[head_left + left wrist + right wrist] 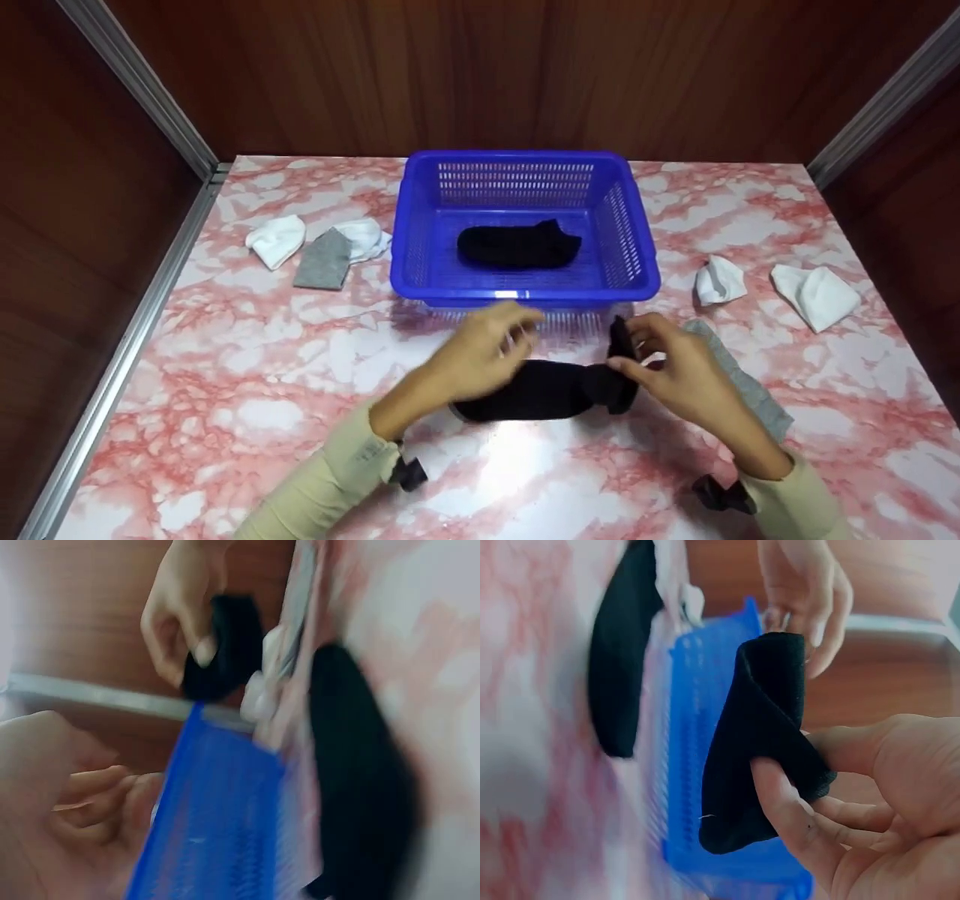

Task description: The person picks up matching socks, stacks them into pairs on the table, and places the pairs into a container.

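Note:
My right hand (686,371) pinches a black sock (750,765) between thumb and fingers, lifted off the tabletop with its cuff folded over. Another black sock (536,390) lies flat on the table in front of the basket. Above that flat sock hovers my left hand (484,352), slightly blurred, its fingers loosely bent and holding nothing. Both hands are on the near side of a blue plastic basket (525,292). Inside the basket lies a black ankle sock (517,246).
White socks (276,240) and a grey sock (324,261) lie left of the basket. On the right are a white sock (720,281), another white sock (817,294) and a grey sock (742,379), partly behind the right hand. Wooden panels (525,75) enclose the marbled table.

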Demonstrator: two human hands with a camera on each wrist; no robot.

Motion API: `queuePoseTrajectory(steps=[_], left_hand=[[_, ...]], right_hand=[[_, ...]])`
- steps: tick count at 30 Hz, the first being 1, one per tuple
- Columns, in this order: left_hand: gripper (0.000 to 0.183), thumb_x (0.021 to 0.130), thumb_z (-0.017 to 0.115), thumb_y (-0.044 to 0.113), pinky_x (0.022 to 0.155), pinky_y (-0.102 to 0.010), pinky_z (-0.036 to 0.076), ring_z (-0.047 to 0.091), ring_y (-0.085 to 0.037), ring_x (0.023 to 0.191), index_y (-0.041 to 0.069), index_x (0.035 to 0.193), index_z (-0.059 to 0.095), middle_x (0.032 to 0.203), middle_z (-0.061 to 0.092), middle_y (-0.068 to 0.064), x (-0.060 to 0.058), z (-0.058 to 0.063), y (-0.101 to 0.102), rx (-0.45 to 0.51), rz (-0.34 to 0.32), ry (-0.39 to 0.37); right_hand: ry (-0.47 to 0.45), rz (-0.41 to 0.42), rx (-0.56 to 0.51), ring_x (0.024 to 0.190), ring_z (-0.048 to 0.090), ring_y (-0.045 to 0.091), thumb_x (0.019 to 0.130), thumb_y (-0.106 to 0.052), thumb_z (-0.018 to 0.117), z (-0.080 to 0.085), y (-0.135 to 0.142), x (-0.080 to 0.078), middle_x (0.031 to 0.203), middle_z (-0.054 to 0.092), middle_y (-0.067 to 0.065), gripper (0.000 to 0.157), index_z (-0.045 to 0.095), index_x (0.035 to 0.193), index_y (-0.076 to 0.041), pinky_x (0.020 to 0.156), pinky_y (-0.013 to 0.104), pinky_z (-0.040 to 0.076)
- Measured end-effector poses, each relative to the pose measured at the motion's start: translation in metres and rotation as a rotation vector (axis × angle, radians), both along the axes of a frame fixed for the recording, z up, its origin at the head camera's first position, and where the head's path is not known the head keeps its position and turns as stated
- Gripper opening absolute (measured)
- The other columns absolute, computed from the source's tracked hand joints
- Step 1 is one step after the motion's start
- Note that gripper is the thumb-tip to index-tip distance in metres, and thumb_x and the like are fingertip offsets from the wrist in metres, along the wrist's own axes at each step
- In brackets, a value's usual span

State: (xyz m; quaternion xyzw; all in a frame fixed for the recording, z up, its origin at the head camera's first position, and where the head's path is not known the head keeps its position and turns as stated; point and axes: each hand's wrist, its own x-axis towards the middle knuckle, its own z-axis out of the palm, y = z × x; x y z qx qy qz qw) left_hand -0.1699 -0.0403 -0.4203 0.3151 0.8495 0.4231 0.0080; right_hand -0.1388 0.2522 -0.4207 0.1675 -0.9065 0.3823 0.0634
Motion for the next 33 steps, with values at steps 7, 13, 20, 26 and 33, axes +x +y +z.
queuePoseTrajectory(steps=[7, 13, 20, 26, 33], left_hand=[[0.043, 0.106, 0.063, 0.027, 0.087, -0.019, 0.058, 0.073, -0.017, 0.103, 0.004, 0.141, 0.061, 0.121, 0.075, -0.012, 0.011, -0.036, 0.014, -0.088, -0.15, -0.336], [0.051, 0.104, 0.065, 0.036, 0.087, -0.02, 0.058, 0.073, -0.011, 0.1, 0.009, 0.147, 0.056, 0.116, 0.076, -0.007, 0.014, -0.049, 0.021, -0.077, -0.119, -0.44], [0.033, 0.1, 0.07, 0.032, 0.079, -0.018, 0.054, 0.063, -0.003, 0.087, 0.012, 0.126, 0.066, 0.105, 0.073, -0.001, 0.017, -0.056, 0.029, -0.112, -0.087, -0.368], [0.026, 0.1, 0.07, 0.036, 0.086, -0.019, 0.053, 0.061, -0.005, 0.095, 0.015, 0.117, 0.074, 0.111, 0.07, 0.001, 0.02, -0.054, 0.035, -0.153, -0.078, -0.329], [0.013, 0.099, 0.072, 0.022, 0.085, -0.019, 0.056, 0.065, -0.002, 0.09, 0.014, 0.108, 0.074, 0.102, 0.074, 0.002, 0.016, -0.05, 0.034, -0.023, -0.12, -0.441]], right_hand=[[-0.111, 0.092, -0.075, 0.082, 0.071, 0.01, 0.086, -0.003, 0.084, -0.017, -0.026, 0.002, 0.097, 0.077, 0.006, 0.04, 0.065, 0.121, -0.001, 0.075, 0.032, 0.063], [-0.185, 0.145, -0.045, 0.084, 0.071, 0.013, 0.091, -0.004, 0.079, -0.026, -0.039, 0.002, 0.097, 0.073, 0.006, 0.047, 0.057, 0.132, 0.0, 0.073, 0.029, 0.061], [-0.163, 0.108, 0.033, 0.079, 0.068, 0.012, 0.093, -0.011, 0.08, -0.029, -0.042, 0.001, 0.097, 0.072, 0.004, 0.053, 0.054, 0.138, -0.001, 0.07, 0.03, 0.06], [-0.214, 0.189, 0.02, 0.08, 0.066, 0.01, 0.094, -0.007, 0.077, -0.033, -0.042, -0.002, 0.095, 0.068, 0.005, 0.054, 0.051, 0.14, 0.002, 0.071, 0.028, 0.058], [-0.274, 0.212, -0.089, 0.077, 0.061, 0.004, 0.09, -0.007, 0.081, -0.023, -0.033, -0.002, 0.09, 0.066, 0.007, 0.059, 0.052, 0.14, 0.002, 0.071, 0.023, 0.055]])
